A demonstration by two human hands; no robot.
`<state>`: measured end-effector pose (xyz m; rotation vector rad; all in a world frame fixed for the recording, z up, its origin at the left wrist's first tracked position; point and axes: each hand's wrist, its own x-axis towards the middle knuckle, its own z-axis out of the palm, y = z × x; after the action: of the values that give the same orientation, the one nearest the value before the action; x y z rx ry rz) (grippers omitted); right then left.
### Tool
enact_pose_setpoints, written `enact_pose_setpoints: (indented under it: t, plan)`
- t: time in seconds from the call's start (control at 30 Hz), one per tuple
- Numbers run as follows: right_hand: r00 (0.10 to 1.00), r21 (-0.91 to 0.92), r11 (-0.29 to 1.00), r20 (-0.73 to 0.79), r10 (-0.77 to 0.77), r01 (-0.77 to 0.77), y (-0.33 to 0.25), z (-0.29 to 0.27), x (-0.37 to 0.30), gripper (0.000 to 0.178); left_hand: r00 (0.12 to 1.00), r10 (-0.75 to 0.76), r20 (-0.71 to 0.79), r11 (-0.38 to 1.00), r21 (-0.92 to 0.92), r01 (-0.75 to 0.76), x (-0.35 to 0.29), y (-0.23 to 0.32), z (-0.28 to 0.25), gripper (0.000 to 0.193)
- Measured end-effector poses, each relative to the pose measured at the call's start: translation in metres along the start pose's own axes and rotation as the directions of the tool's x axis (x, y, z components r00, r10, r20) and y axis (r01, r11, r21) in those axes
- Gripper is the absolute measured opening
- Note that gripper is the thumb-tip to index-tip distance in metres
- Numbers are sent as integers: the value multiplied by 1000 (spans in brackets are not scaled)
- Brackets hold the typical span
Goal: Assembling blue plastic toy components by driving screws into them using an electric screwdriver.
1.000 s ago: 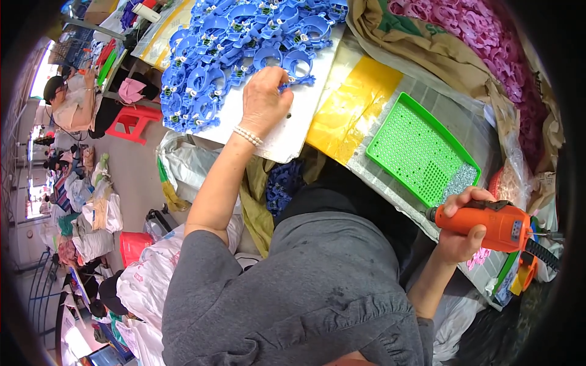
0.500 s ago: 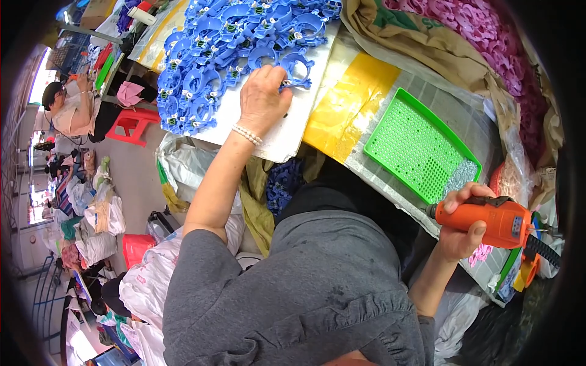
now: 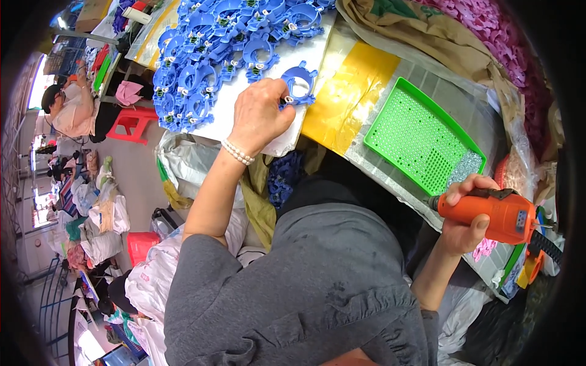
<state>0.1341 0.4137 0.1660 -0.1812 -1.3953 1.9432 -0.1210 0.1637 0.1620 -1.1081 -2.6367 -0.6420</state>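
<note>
My left hand (image 3: 262, 113), with a beaded bracelet at its wrist, is closed, its thumb and fingers pinching the near-left edge of a blue plastic ring-shaped part (image 3: 309, 74). That part lies over a white board (image 3: 287, 141), a little apart from a heap of similar blue parts (image 3: 201, 73). At the right, my right hand (image 3: 459, 235) is wrapped round an orange power screwdriver (image 3: 488, 213), held roughly sideways. Beyond the tool lies a green perforated tray (image 3: 406, 131), with small silvery screws (image 3: 465, 166) gathered in its near-right corner.
Yellow tape (image 3: 351, 91) covers part of the worktable. Pink plastic parts (image 3: 482, 30) fill a brown sack (image 3: 403, 27) at the far right. A red stool (image 3: 131, 124) stands on the floor to the left, near another seated person (image 3: 76, 110). Sacks line the left side.
My left hand has moved slightly nearer to me, drawing the blue ring part away from the heap. The screwdriver in my right hand has barely shifted.
</note>
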Motion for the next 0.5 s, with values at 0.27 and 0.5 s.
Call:
enact_pose_setpoints:
  t: [0.27,0.5]
  plan:
    - [999,-46,999,-53,-1,-1,-7,0,-3,65,979,-203,28,967,-149,205,-1,6,-13,33]
    - [998,-49,999,-59,-5,2,-6,-1,-4,64,979,-177,98,952,-234,196,4,-16,-10,33]
